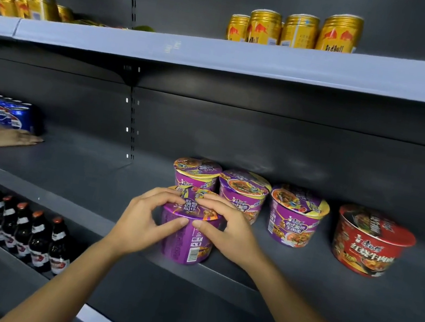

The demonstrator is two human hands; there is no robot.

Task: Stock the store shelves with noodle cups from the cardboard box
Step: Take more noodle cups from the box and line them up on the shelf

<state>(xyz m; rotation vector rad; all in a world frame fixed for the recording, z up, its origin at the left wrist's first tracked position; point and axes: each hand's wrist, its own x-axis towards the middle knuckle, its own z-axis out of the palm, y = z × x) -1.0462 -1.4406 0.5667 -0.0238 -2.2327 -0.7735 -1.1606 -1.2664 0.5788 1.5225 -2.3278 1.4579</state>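
Single head-worn wide-angle view. It faces forward and slightly down at dark store shelving, very close in. The middle shelf (pixel 85 176) fills the centre and is seen from a little above. The upper shelf (pixel 223 56) shows its front lip and dark underside, so the lens sits below it, with gold cans (pixel 298 30) high in frame. Bottles (pixel 12 223) lower left are seen from above. The shelf run recedes leftward, right end nearer. Forearms enter from the bottom edge. The left grip (pixel 144 222) and right grip (pixel 227 231) meet on a noodle cup (pixel 186 243) just below centre. Straight lines bend near the edges.
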